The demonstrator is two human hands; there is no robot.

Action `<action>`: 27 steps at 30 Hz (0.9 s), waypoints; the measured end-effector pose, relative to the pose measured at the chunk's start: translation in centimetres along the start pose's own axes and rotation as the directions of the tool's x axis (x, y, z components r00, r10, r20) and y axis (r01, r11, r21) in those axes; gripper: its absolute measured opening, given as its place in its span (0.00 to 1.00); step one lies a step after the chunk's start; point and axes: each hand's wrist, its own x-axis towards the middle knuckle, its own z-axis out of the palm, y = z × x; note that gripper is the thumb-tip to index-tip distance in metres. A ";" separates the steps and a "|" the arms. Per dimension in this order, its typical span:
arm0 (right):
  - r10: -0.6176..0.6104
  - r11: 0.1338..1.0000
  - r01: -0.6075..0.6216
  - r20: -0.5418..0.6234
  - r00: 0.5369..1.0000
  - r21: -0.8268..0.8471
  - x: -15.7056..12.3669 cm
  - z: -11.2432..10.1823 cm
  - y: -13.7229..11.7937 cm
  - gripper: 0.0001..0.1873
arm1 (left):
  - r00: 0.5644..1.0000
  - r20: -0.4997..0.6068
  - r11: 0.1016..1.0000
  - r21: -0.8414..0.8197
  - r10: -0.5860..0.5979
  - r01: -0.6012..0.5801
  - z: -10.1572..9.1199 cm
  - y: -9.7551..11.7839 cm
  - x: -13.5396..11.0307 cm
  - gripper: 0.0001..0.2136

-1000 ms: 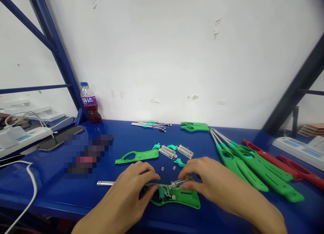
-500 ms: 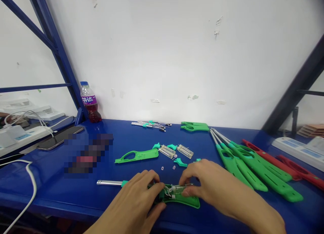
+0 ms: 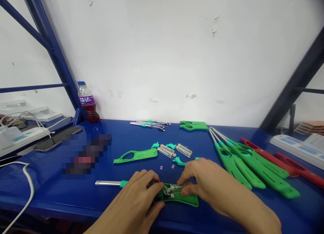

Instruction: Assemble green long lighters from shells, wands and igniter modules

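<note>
A green lighter half-shell (image 3: pixel 186 200) lies open side up at the table's front, its metal tube (image 3: pixel 108 183) pointing left. My left hand (image 3: pixel 141 193) is closed around the shell's middle, hiding much of it. Between the thumb and fingers of my right hand (image 3: pixel 199 180) is a clear fuel tank (image 3: pixel 177 188), held at the shell's hollow beside white wire and a black part. Whether the tank is fully seated I cannot tell. Just behind lie another green half-shell (image 3: pixel 143 154), two clear tanks (image 3: pixel 184 150) and a teal trigger (image 3: pixel 179 161).
Whole green lighters (image 3: pixel 243 166) and red lighters (image 3: pixel 268 159) lie at the right. Metal tubes (image 3: pixel 146 125) and green shells (image 3: pixel 193 125) are near the wall. A drink bottle (image 3: pixel 87 104), a phone (image 3: pixel 58 138) and a white cable (image 3: pixel 30 183) are at the left.
The view has shifted slightly. My right hand and the tank have settled a touch lower against the shell; my left hand keeps its hold.
</note>
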 end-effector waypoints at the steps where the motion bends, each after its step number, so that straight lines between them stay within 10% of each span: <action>1: -0.001 1.000 0.001 -0.001 1.000 -0.001 -0.1 0.0 -0.1 0.13 | 1.000 0.000 1.000 -0.012 -0.002 0.002 0.0 -0.1 0.0 0.15; 27: 0.066 0.987 -0.071 -0.039 0.997 -0.143 -0.6 1.2 -0.5 0.09 | 0.989 0.147 0.988 -0.151 -0.001 0.023 -0.8 -0.2 0.2 0.24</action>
